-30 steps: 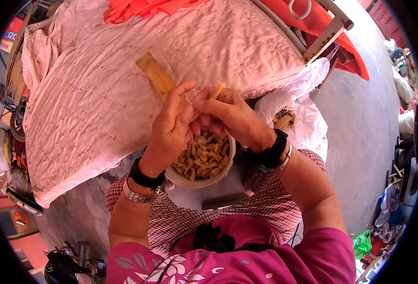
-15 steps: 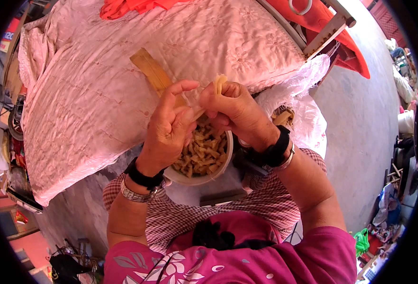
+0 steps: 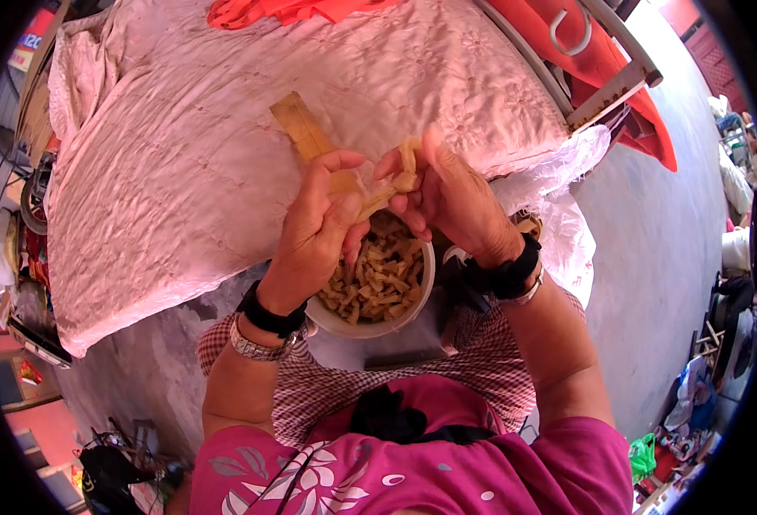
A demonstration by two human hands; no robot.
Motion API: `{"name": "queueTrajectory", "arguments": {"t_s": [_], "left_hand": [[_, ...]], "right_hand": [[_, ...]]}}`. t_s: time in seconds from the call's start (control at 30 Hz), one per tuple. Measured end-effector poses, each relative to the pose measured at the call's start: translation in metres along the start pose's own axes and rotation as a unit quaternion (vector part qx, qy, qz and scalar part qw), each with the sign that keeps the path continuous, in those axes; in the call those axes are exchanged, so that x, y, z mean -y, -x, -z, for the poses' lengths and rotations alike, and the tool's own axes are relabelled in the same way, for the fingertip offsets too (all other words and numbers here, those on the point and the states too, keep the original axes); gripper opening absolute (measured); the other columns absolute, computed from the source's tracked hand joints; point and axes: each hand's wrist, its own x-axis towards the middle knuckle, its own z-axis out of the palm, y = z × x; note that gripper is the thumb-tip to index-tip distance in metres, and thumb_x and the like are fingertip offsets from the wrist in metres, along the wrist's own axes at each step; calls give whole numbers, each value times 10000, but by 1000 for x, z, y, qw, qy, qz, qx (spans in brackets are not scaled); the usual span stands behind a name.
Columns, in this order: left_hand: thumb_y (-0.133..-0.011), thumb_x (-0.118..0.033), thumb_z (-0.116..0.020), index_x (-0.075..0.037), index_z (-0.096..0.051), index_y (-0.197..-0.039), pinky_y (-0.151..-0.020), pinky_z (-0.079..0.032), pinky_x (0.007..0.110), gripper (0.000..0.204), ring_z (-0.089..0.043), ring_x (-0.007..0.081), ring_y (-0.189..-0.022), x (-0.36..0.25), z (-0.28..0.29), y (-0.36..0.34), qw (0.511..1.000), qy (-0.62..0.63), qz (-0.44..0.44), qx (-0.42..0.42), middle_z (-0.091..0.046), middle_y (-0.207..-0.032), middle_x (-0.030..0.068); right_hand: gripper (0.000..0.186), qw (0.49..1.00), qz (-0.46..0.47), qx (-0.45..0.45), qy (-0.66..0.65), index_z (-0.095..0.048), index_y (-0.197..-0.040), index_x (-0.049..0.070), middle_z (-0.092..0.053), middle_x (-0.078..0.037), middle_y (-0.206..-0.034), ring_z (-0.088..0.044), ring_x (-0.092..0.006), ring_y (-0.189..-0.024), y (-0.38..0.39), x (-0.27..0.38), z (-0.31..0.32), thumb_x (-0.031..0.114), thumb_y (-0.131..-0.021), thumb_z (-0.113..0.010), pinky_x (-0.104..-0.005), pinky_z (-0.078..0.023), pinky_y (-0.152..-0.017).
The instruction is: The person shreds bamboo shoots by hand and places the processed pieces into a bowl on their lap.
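Note:
A white bowl (image 3: 398, 318) sits on my lap, filled with several short tan strips (image 3: 376, 276). Just above the bowl, my left hand (image 3: 314, 230) pinches one end of a long tan strip (image 3: 304, 130) that sticks up and left over the bed. My right hand (image 3: 451, 196) grips the folded end of the same strip (image 3: 406, 163) between thumb and fingers. Both wrists carry dark bands and a metal bracelet.
A bed with a pink quilted cover (image 3: 224, 137) fills the area in front of me, with orange cloth (image 3: 292, 10) at its far end. A white plastic bag (image 3: 567, 223) lies to my right. Grey concrete floor (image 3: 661, 232) extends right; clutter lies at the left and lower right.
Both hands have risen from the bowl's contents. The long strip is now held higher, and my right hand has folded its end upward.

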Motion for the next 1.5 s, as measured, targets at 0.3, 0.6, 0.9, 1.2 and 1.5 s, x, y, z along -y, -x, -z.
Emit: {"name": "queueTrajectory", "arguments": {"t_s": [0.3,0.6,0.9,1.2,1.5], "left_hand": [[-983,-204,-479,-57,-432,-1147,-530,-386,206,225,-461,73,-566,-3,19,-2,1000,27,6,7,-495,-687,8],[-955,-121,-509,-33,-490,-973,-553,-448,217,91,-485,77,-566,-11,54,3,998,-9,36,-44,-520,-721,13],[-934,-99,-525,-18,-509,-933,-544,-461,234,83,-477,63,-570,10,87,-52,998,-17,-6,-68,-531,-740,17],[-891,-47,-529,0,-510,-886,-557,-432,240,52,-470,71,-604,50,94,-70,960,-230,-74,-142,-512,-713,24],[-883,-71,-557,18,-552,-912,-630,-443,255,93,-520,96,-691,26,78,-6,900,-423,-98,-43,-542,-733,51]], "right_hand": [[195,992,28,5,125,-564,-877,35,-503,13,-622,-445,-71,-478,-9,-9,-4,224,-909,-602,-204,-337,-430],[133,991,66,-42,111,-546,-823,39,-490,16,-645,-411,-58,-481,-27,-20,-26,136,-903,-589,-209,-320,-432],[105,979,56,-58,185,-589,-846,25,-568,-19,-696,-498,-86,-529,-97,-10,-14,126,-872,-594,-217,-401,-492],[142,945,38,-89,313,-588,-826,5,-559,-9,-652,-507,-83,-529,-119,-24,5,141,-864,-606,-217,-410,-472],[287,891,-83,58,442,-583,-906,12,-528,2,-649,-509,-70,-510,-44,7,-9,297,-915,-615,-211,-422,-446]]}}
